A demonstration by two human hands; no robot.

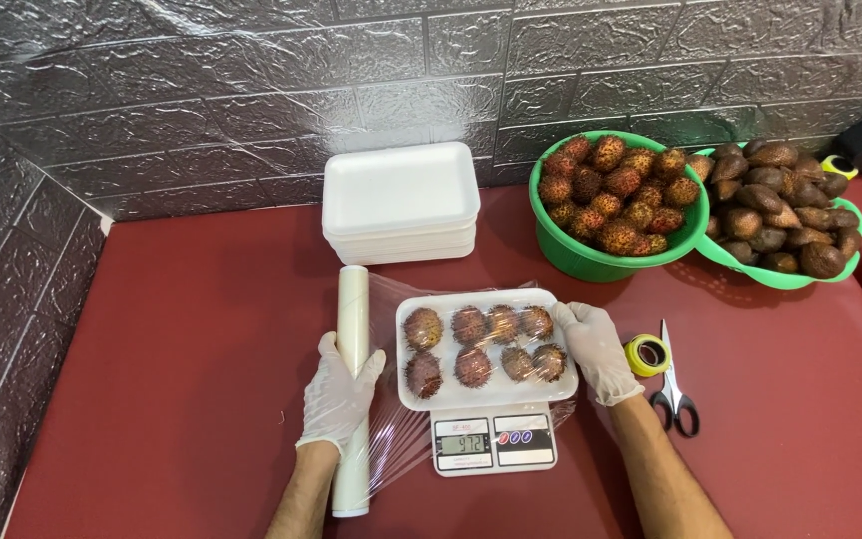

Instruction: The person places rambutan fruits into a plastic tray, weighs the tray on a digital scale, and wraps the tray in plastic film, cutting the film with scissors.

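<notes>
Our gloved left hand [339,391] grips the clear cling-film roll [353,384]; our right hand [596,349] fingers clasp the white foam tray [486,394] of spiky rambutans [483,344].

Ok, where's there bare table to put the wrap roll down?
Free: the red table left of the wrap roll, and the front right corner below the scissors. Crowded: the middle, with the tray of rambutans on the scale, and the back, with foam trays and the fruit bowls.

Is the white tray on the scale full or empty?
Full. The tray on the scale holds eight red spiky fruits in two rows, filling it.
</notes>
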